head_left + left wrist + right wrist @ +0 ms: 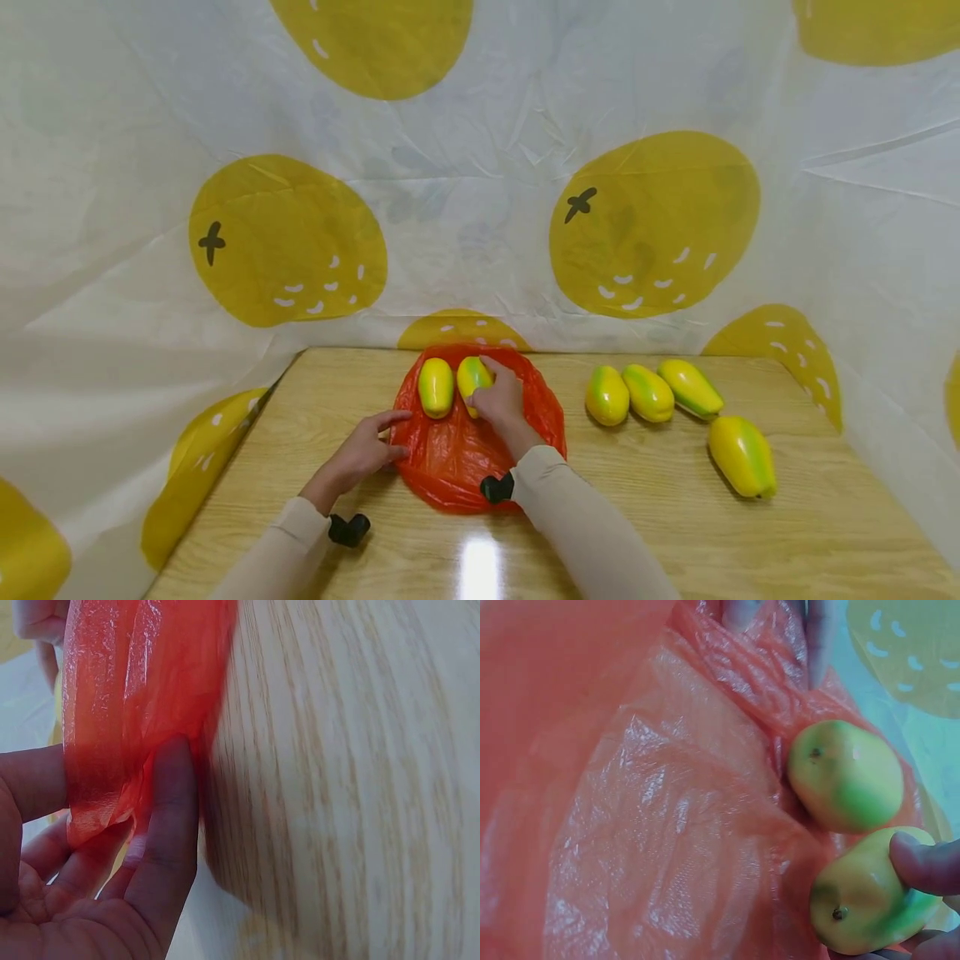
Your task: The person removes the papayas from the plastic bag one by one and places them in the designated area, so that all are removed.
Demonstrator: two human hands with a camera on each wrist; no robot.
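Note:
A red plastic bag (465, 467) lies spread open on the table, its rim rolled into a ring. My left hand (364, 454) holds the bag's left edge; in the left wrist view, fingers (169, 832) lie on both sides of the thin red film. Inside the bag at the back, my right hand (498, 400) grips a yellow-green papaya (472, 383), thumb on one side and fingers beneath, as the right wrist view shows. Just left of it another papaya (436, 388) rests in the bag.
Right of the bag, three papayas sit in a row, the nearest papaya (607, 396) closest to it. One more papaya (741, 457) lies nearer the front right. A fruit-printed white cloth (465, 225) hangs behind and beside the wooden table (825, 533).

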